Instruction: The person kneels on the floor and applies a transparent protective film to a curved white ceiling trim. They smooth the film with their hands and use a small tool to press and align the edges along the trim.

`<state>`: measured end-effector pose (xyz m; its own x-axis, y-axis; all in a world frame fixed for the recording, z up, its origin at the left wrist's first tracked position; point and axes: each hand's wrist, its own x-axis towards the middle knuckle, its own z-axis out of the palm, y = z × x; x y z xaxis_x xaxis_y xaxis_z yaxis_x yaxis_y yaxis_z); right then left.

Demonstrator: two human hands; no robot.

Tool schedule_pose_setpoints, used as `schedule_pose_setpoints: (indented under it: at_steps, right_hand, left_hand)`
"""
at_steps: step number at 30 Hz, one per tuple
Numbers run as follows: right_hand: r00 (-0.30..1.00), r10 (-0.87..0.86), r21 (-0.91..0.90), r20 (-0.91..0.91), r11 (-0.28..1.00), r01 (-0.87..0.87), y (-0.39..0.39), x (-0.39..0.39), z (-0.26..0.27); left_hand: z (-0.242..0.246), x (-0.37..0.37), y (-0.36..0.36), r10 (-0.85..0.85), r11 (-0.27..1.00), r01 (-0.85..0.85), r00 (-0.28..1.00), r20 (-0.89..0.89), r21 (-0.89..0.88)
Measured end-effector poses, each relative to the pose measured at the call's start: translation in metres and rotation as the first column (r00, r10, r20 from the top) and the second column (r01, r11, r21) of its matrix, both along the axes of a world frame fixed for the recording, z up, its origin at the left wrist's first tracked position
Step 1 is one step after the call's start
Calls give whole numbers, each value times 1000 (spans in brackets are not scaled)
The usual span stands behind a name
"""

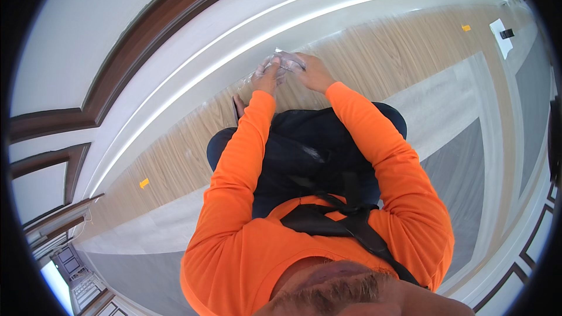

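Observation:
My left hand (266, 77) and my right hand (314, 73) are close together in front of my knees, near the foot of the wall. Between them they grip a crumpled piece of clear plastic (288, 56), perhaps a small bag. Something greyish shows through it, but I cannot tell what it is. White dust or paste seems to mark the fingers of my left hand. Just below the hands are my dark trousers (307, 140), with a pale smear on one leg.
A white skirting (246, 48) runs along the wood-look floor (395, 39). Yellow arrow markers lie at left (144, 183) and right (466, 28). A white sheet (500, 41) with a small black object (507, 33) lies far right. My foot (239, 105) is beside the left forearm.

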<state>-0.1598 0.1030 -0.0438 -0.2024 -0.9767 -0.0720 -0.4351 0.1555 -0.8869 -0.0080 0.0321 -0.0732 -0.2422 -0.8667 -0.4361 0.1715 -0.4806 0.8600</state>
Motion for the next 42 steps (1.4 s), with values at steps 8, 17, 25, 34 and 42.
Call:
schedule_pose_setpoints:
  at_steps: [8,17,25,34,42]
  right_hand:
    - [973,-162,-116,-166,983,144,-3,-1,-17]
    - [975,-165,-129,-150,981,146,-2,-1,7]
    - [967,-216,-179,-136,965,190,-3,2,-12]
    - [974,-128,-15,-187,992,127,-2,-4,5]
    - [939,-74,-106,-337,994,41,4,0,-22]
  left_hand:
    - [-4,0,-2,-27,992,32,999,43,-123]
    - [-19,0,-2,-128,939,202,957,262,-278]
    - [-14,-3,4,-127,918,244,928,349,-313]
    - [0,0,10,-104,877,333,836,539,-347]
    - [-2,-2,10,-121,862,370,814,569,-346]
